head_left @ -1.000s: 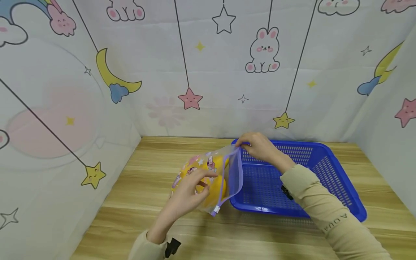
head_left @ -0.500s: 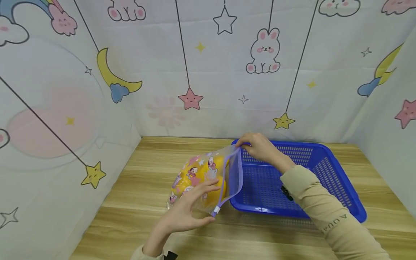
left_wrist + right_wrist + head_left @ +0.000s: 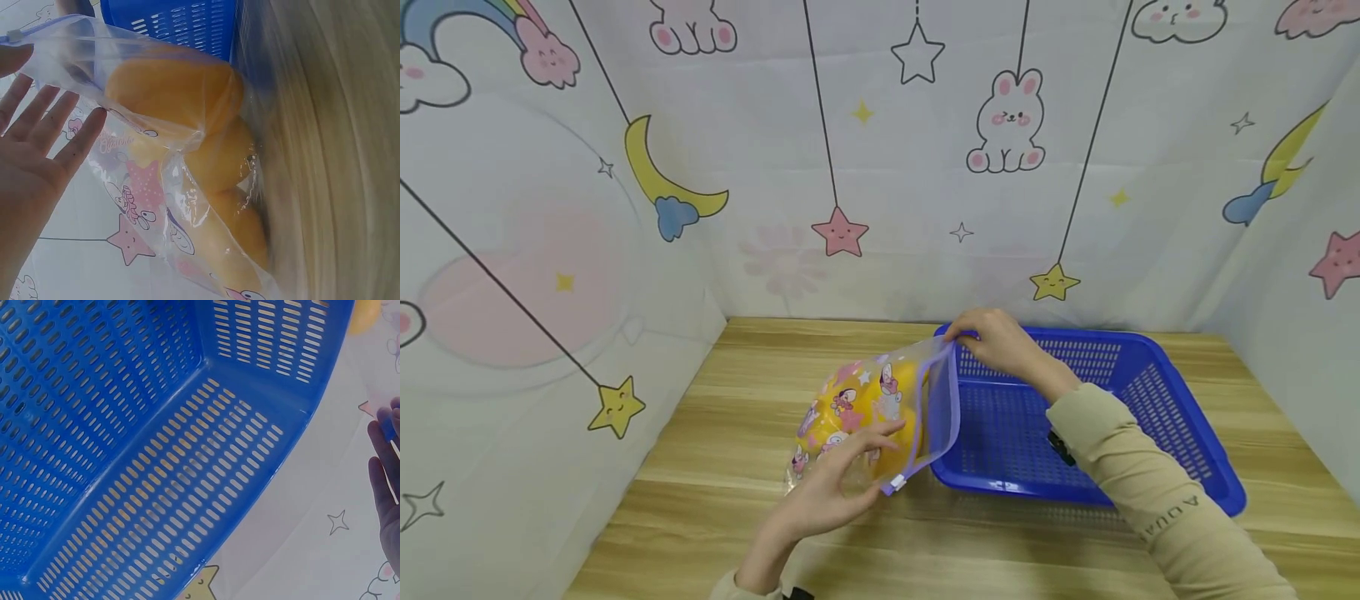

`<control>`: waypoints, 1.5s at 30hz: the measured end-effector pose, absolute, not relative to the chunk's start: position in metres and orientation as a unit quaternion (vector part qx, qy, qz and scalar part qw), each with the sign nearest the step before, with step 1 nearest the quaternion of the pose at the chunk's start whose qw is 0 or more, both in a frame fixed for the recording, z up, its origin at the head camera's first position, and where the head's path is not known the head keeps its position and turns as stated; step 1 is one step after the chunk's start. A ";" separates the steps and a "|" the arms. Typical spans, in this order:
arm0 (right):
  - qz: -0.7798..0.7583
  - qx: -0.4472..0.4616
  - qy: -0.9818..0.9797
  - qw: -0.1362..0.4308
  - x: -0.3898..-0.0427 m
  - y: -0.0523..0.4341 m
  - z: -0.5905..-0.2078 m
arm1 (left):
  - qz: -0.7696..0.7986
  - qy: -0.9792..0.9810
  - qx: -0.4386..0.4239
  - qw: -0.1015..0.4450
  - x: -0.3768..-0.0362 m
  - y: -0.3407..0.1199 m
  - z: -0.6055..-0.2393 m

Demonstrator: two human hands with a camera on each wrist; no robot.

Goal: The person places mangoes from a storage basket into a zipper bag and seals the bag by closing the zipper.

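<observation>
A clear zip bag (image 3: 846,396) with cartoon prints and a purple zip band lies on its side, its mouth open toward the right. Smooth rounded yellow-orange things (image 3: 175,90) fill it; their kind is blurred by the plastic. My right hand (image 3: 998,340) pinches the upper corner of the bag's mouth. At the near side of the bag is my left hand (image 3: 823,492), fingers spread and thumb near the white zip slider (image 3: 898,481) at the lower corner. In the left wrist view, its straight fingers (image 3: 81,137) overlap the bag's side.
A blue slotted plastic basket (image 3: 1015,433) stands right of the bag, its left rim behind the bag's mouth. My right forearm (image 3: 1157,492) reaches across it. Printed white cloth (image 3: 910,150) walls in the wood-grain table (image 3: 715,417) at the back and sides.
My left hand has drawn back from over the bag toward its near side, and its curled fingers have spread. The slider corner has shifted slightly left. My right hand keeps its pinch in place.
</observation>
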State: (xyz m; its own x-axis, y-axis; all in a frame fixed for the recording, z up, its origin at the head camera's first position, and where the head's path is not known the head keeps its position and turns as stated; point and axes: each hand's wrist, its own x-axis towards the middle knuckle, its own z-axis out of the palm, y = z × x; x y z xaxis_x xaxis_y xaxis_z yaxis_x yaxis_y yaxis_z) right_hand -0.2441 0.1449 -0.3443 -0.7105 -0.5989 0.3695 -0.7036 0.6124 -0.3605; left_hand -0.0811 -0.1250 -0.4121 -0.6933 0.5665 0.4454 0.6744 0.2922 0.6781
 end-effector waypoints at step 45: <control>0.295 0.368 -0.869 0.149 -0.239 0.138 -0.328 | -0.548 -0.733 -0.321 0.246 -0.083 -0.158 -0.379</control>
State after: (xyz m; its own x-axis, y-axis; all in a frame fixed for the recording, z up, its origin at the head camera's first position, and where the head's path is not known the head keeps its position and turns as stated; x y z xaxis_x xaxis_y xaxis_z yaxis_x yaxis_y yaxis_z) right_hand -0.2394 0.1377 -0.3281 -0.6848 -0.5519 0.4758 -0.7275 0.5554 -0.4029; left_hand -0.0834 -0.1576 -0.3786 -0.6734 0.2015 0.7113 0.7393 0.1943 0.6448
